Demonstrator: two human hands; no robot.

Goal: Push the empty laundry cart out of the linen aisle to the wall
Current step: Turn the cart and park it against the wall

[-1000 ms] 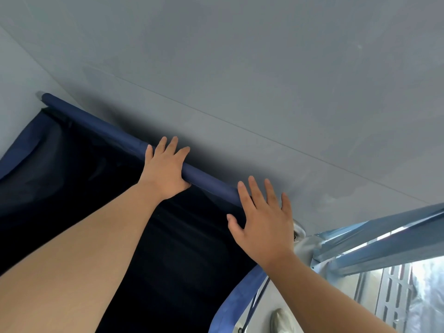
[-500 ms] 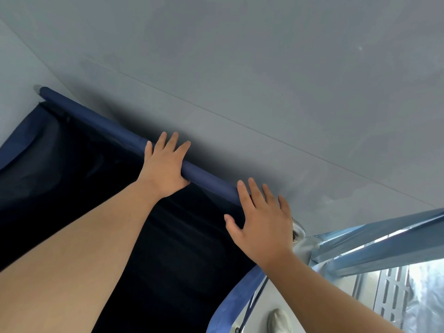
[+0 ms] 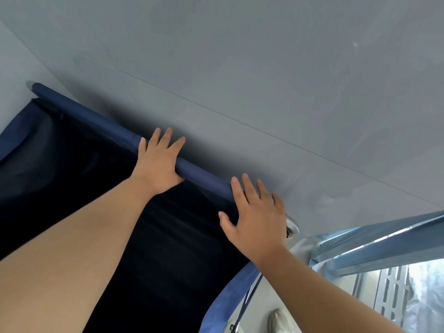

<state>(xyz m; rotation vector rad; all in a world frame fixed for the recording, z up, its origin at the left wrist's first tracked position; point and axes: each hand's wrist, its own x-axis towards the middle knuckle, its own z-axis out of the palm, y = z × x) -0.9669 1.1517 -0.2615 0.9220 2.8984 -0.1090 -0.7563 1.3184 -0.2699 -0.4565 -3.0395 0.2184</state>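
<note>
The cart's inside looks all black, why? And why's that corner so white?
Head view: the inside of the dark blue fabric laundry cart lies in deep shadow, so its bottom cannot be made out; a soft shadow falls on the grey surface beyond its blue rim bar; glare washes out the metal shelf rack at lower right.

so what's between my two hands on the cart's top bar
Just a bare stretch of the cart's blue rail, left hand at one end, right hand at the other. The head view shows it.
</note>
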